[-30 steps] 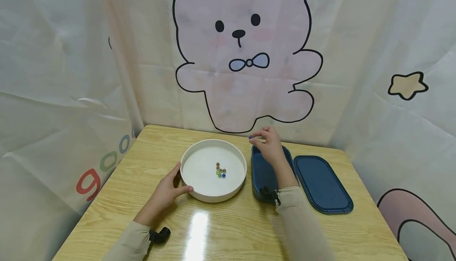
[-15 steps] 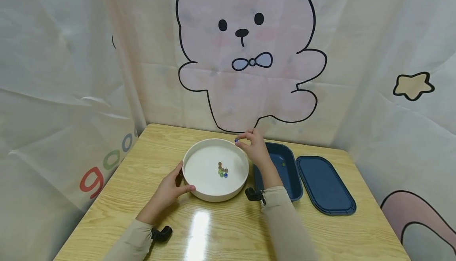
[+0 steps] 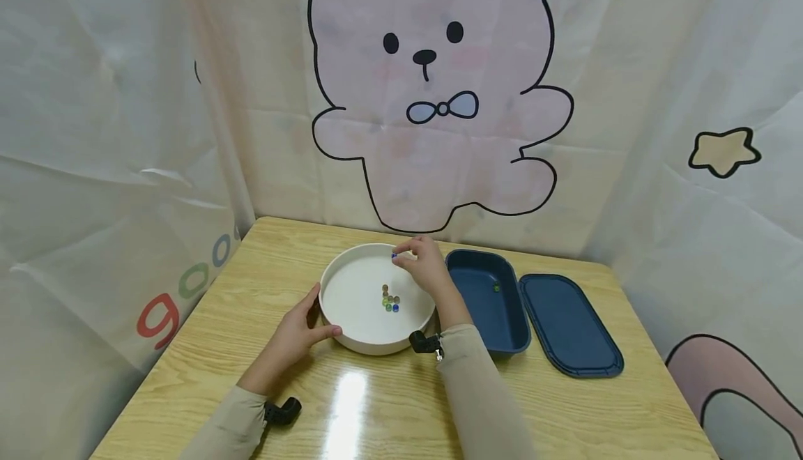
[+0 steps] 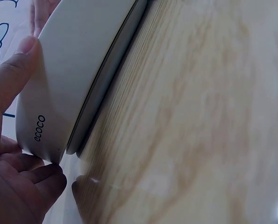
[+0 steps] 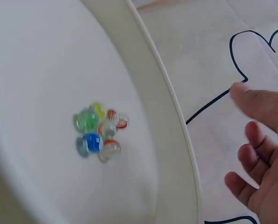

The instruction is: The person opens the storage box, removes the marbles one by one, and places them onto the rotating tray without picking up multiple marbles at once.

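My left hand (image 3: 302, 327) grips the left side of a round white tray (image 3: 339, 338). In the left wrist view its thumb lies at the rim and its fingers curl at the wall, which reads "ecoco". Several glass marbles (image 5: 107, 127) sit clustered on the tray floor: green, yellow, blue and clear with red swirls. Over the tray's far right part, my right hand (image 3: 426, 265) pinches a blue marble (image 3: 394, 256) between thumb and fingertips. That marble is hidden in the right wrist view.
To the right of the tray stands a dark blue rectangular container (image 3: 486, 320) with a green marble (image 3: 497, 288) inside. Its matching flat lid (image 3: 571, 327) lies beside it. A printed curtain (image 3: 251, 125) rises behind the wooden table (image 3: 401, 404).
My right hand has carried the blue marble leftward from above the dark blue container to over the tray. The left hand keeps its hold on the tray.
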